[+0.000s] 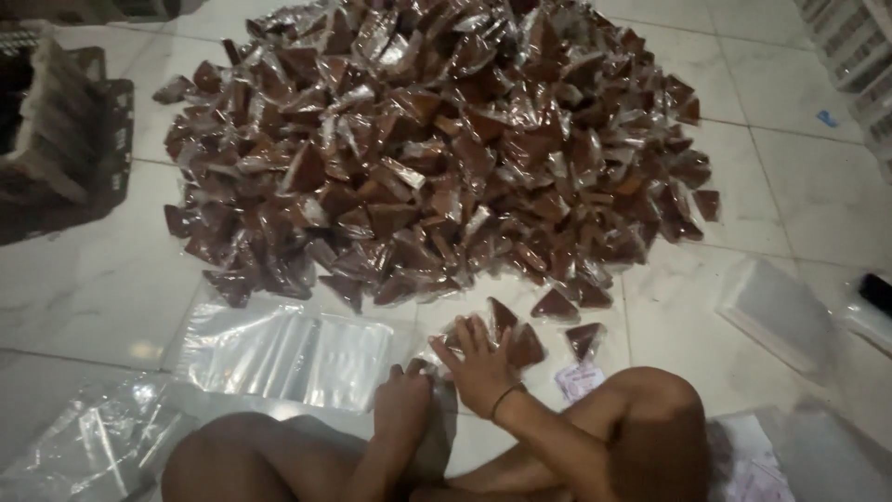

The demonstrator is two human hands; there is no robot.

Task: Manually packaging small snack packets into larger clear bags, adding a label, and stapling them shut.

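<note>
I sit cross-legged on a white tiled floor in front of a big heap of brown triangular packets in clear wrap. My right hand, with a dark band at the wrist, lies flat with fingers spread on a small cluster of these packets near my legs. My left hand is just left of it, low and with fingers curled. Whether it holds anything is hidden. One loose packet lies to the right of my right hand.
A stack of empty clear plastic bags lies left of my hands, with more crumpled plastic at the lower left. A dark crate stands at the far left. Flat clear bags and small printed papers lie on the right.
</note>
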